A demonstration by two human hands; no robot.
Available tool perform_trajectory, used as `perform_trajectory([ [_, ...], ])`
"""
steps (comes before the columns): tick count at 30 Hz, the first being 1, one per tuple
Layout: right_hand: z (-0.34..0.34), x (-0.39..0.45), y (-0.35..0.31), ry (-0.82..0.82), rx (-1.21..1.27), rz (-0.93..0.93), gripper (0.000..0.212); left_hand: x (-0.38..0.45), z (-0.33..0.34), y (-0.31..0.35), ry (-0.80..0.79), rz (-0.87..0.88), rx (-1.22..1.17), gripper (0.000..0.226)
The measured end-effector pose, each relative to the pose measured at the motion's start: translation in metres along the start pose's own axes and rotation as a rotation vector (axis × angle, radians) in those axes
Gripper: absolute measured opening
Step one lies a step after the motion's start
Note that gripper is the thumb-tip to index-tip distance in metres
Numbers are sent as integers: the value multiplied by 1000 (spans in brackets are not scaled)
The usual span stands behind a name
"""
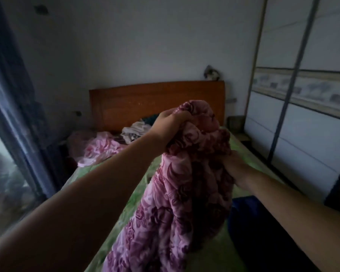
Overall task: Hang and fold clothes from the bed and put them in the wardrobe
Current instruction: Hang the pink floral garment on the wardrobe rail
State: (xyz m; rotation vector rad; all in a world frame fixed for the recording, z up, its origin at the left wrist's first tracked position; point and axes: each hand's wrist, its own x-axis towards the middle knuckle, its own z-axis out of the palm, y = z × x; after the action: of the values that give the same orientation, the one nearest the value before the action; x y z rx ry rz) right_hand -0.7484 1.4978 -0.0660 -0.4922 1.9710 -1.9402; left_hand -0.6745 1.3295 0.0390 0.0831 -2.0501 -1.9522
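Pink floral cloth (177,193), one piece, lifted over the bed (243,160) by two hands.

The left hand (169,124) is clenched around the bunched top of it, raised in front of the wooden headboard (145,103); the right hand (234,167) grips a fold lower down, fingers closed (mostly buried in the fabric). The rest hangs down to the green sheet. Near the headboard lie one paler pink floral piece (100,148) and one small heap of light clothes (133,132). One dark blue item (249,216) lies at the near right. The wardrobe (302,114) with two sliding doors stands right.
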Motion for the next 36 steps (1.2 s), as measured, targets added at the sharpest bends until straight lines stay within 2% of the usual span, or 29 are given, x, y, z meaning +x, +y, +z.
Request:
perform_trajectory([
  [3, -25, -34, -40, 181, -7, -91, 14, -11, 17, 16, -157, 105, -160, 48],
  [4, -33, -46, -50, 270, -11, -91, 9, -15, 24, 16, -243, 151, -189, 62],
  [5, -42, -57, -60, 370, -2, -86, 12, -21, 31, 15, -321, 189, -211, 70],
  [7, -63, -79, -78, 515, 53, -93, 32, -34, 50, 9, -468, 269, -156, 75],
  [9, -81, -105, -99, 585, 74, -100, 36, -51, 76, 3, -634, 304, -44, 71],
  [11, -99, -127, -116, 609, 100, -116, 33, -67, 110, 0, -711, 340, -5, 57],
  [14, -129, -160, -132, 618, 114, -155, 29, -85, 173, 6, -628, 343, 12, 47],
  [17, -173, -196, -142, 709, 95, -193, 31, -97, 244, 14, -474, 380, 70, 55],
  [19, -215, -223, -149, 766, 79, -219, 37, -111, 296, 23, -398, 383, 71, 52],
  [22, -288, -263, -155, 772, 31, -222, 63, -137, 372, 42, -330, 337, 20, 40],
  [24, -331, -295, -160, 783, -69, -292, 66, -145, 422, 53, -316, 330, -7, 40],
  [26, -357, -329, -167, 773, -134, -318, 52, -149, 465, 61, -298, 311, -35, 44],
  [28, -387, -357, -165, 761, -222, -309, 25, -149, 503, 68, -286, 285, -67, 50],
  [29, -402, -368, -163, 779, -255, -292, 22, -149, 520, 71, -274, 267, -77, 54],
  [32, -452, -388, -156, 819, -284, -192, 52, -143, 569, 78, -251, 233, -110, 60],
  [35, -491, -392, -150, 770, -257, -145, 86, -135, 618, 80, -260, 216, -134, 72],
  [36, -502, -389, -149, 761, -250, -153, 91, -133, 634, 80, -269, 219, -133, 74],
])
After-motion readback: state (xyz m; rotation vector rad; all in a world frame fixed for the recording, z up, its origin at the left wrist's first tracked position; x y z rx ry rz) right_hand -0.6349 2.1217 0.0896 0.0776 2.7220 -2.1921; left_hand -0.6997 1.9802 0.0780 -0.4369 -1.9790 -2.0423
